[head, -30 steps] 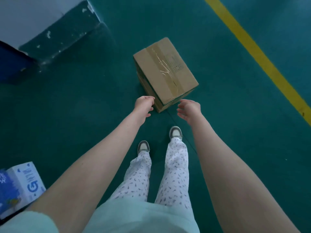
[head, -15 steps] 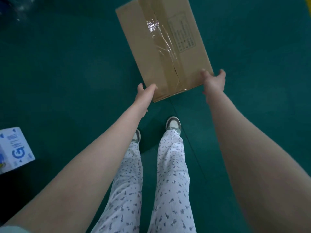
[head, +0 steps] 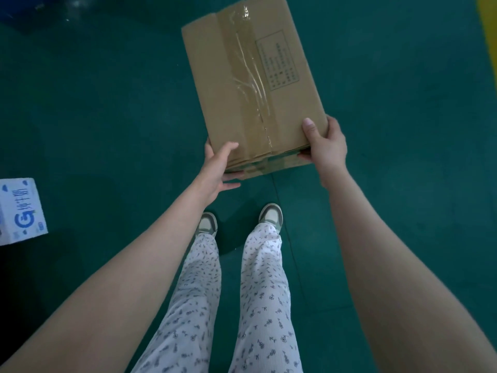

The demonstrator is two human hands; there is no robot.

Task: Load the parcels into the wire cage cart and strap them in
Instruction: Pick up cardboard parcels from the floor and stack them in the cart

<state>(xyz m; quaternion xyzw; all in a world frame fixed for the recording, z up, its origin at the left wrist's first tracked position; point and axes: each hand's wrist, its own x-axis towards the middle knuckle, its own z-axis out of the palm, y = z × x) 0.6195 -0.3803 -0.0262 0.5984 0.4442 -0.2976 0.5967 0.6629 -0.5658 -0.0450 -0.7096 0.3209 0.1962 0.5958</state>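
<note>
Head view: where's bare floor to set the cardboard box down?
Bare green floor lies left of the brown cardboard box, up to the white-and-blue carton. More lies right of it, up to the yellow floor line. Crowded: the near edge, where left hand and right hand grip the box by the grey-and-white shoes.

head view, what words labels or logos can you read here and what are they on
"G": large blue letter on the white and blue carton at the left edge.
Blue Chinese characters beside it: too blurred to read.
The framed print panel on the cardboard box: too small to read.
</note>
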